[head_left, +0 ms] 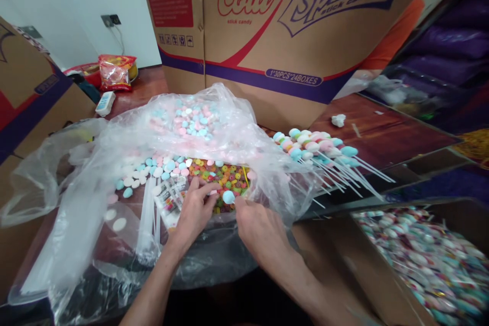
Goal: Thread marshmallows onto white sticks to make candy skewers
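Over a spread of ring candies [231, 175] in yellow, orange, red and green, my left hand [196, 206] pinches a small pale pink marshmallow piece [214, 192]. My right hand [260, 224] is closed just to the right, with a light blue marshmallow [228, 197] at its fingertips. Whether a stick runs through that hand is hidden. White, blue and pink marshmallows [168, 165] lie loose behind and left of my left hand. Beside its wrist are white sticks [148, 214] and printed wrappers [171, 198].
A clear plastic bag [229, 107] of marshmallows lies behind the candies. Finished candy skewers [317, 145] are piled at right, sticks towards me. An open box of wrapped candies [431, 260] stands lower right. A large carton [244, 46] blocks the back; another carton [26, 91] stands left.
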Tool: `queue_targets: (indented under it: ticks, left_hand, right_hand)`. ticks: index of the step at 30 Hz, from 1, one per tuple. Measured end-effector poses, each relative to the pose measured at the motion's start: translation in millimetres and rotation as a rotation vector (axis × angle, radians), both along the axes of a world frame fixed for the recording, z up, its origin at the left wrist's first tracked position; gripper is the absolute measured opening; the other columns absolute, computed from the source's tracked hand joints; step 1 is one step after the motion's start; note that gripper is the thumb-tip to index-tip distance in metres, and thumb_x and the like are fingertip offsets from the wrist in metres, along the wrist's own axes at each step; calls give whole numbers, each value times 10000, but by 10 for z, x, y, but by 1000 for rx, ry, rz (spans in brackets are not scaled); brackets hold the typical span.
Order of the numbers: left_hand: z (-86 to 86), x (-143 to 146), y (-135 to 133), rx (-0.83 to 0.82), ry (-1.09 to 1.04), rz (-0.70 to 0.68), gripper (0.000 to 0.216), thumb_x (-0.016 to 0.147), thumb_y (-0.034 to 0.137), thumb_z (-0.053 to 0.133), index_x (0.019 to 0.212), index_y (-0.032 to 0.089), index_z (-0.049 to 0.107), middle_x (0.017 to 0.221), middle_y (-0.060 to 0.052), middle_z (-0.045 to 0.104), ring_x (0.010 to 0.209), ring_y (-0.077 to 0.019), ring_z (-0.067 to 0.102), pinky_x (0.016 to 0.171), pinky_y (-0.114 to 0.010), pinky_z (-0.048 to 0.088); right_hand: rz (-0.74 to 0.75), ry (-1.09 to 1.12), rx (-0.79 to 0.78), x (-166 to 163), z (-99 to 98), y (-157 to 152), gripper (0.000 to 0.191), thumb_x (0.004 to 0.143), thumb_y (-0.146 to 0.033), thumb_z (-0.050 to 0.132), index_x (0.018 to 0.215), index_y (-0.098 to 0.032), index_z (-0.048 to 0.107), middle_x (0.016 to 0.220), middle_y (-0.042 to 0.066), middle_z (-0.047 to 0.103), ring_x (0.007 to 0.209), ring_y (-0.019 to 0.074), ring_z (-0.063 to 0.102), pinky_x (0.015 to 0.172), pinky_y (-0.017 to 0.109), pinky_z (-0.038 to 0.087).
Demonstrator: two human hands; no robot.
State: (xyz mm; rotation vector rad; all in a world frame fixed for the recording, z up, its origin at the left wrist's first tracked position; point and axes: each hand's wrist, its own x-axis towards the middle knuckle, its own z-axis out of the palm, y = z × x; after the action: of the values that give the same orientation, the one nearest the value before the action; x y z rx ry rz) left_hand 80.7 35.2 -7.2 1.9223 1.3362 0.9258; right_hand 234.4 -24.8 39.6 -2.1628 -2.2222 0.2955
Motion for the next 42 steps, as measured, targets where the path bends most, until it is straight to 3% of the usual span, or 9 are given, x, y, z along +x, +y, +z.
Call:
queue_targets:
  ticks: [3,7,11,15,21,27,34,42]
  left_hand:
    - [-34,-43,-3,-47,-108,10,208,852,203,613,975,223,780,919,-55,584,834,-171,605,720,-279,485]
    - [-68,-131,38,-121,-295,123,260,827,269,662,1063,216,758,1002,-63,673,904,-185,632,796,-294,497]
    - [8,-145,72,-244,-512,236,332,750,314,745,1054,179,734,958,-46,730,811,-164,640,744,-272,503]
    - [98,-86,42,-323,-658,211,315,697,356,805,938,160,752,878,-33,746,772,-148,640,736,-258,509]
    - [31,-81,-26,-376,-699,208,374,739,399,800,1033,169,773,732,-4,719,654,-106,587,680,-232,490]
    - [27,-86,-52,-457,-746,188,471,745,419,796,1158,197,743,1055,-53,765,880,-158,664,862,-292,517]
    - [5,-85,-72,-448,-764,245,475,739,420,794,1152,192,742,1103,-57,759,937,-175,669,902,-307,510]
    - [13,-81,-131,-119,-408,254,277,853,351,681,1080,218,768,1061,-56,729,985,-191,657,896,-301,511]
  right_hand:
    - [-10,149,63,42,-158,-37,224,929,-85,461,916,-161,671,789,88,749,679,222,721,528,257,381]
    - [21,415,341,147,-362,-108,277,974,-155,416,828,-169,651,713,41,711,637,177,686,583,247,422]
    - [38,629,481,169,-376,-110,276,1001,-215,421,909,-164,676,780,37,733,680,154,694,653,224,464]
    - [79,733,443,135,-289,-81,281,1000,-217,431,892,-167,686,822,46,745,708,146,693,684,214,479]
    - [58,780,352,127,-289,-75,298,997,-221,414,899,-187,693,835,49,744,739,161,689,704,232,488]
    - [55,783,376,126,-272,-71,306,998,-223,425,874,-176,700,830,50,746,721,146,680,710,221,482]
    - [94,754,415,111,-262,-95,287,988,-182,430,899,-168,703,832,45,743,744,144,689,711,211,467]
    - [54,764,342,27,-315,-89,292,983,-204,408,806,-179,639,665,11,643,582,129,594,608,219,405]
